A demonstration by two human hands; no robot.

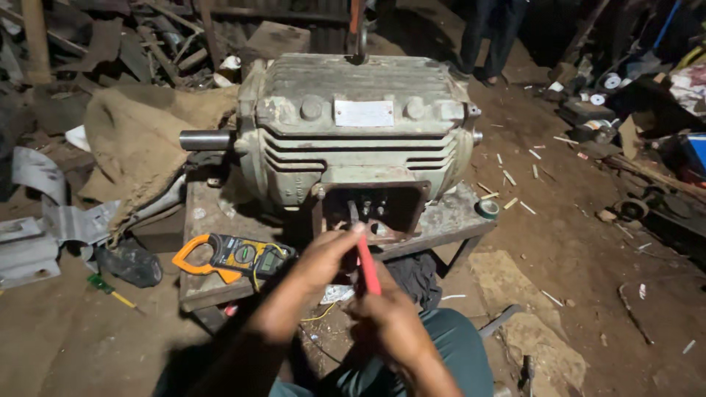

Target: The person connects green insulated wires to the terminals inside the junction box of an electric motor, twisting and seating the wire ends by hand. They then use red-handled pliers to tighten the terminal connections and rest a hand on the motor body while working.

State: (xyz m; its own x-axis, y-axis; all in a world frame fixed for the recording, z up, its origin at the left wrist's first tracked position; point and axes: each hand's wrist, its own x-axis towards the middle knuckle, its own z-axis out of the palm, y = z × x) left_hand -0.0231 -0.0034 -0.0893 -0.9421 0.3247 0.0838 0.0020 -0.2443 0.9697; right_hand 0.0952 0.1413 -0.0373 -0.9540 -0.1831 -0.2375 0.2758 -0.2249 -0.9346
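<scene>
Cluttered dirt-floor workshop, worn desk: grey motor centred, terminal box at front edge under probing; left hand clenched, right hand gripping red probe; next, steady tip contact on terminals.

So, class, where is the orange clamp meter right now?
The clamp meter lies on the bench, below the motor and just left of the left hand.
</scene>
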